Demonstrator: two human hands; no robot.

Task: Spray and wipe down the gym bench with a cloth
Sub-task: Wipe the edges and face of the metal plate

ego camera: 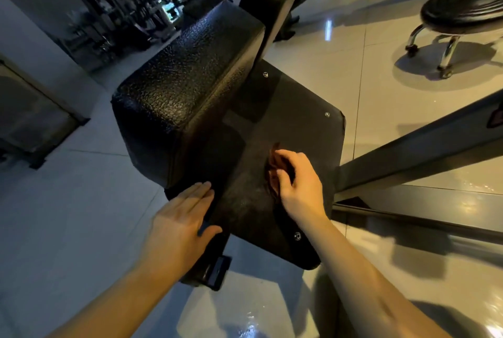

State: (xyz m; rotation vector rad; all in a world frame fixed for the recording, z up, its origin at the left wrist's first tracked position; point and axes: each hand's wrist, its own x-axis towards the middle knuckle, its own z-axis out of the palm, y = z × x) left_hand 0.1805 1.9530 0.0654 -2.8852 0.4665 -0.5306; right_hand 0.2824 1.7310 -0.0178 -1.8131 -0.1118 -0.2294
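Your right hand [299,182] has its fingers [288,153] curled tight round the cloth [273,171], which is bunched up and pressed onto the flat dark panel [294,108] of the bench [190,78]. Your left hand [177,223] lies flat, fingers straight and together, on the pad edge just left of the cloth.

No spray bottle in view, so I can't tell how wet that panel is.

Stuff I'd watch: the cloth is wadded so small it barely peeks past your fingertips, so you'd probably leave unwiped strips. There's a screw [297,236] just below your wrist that the cloth could snag on. And leaning hard on the left might slide the bench on that glossy floor [81,201].
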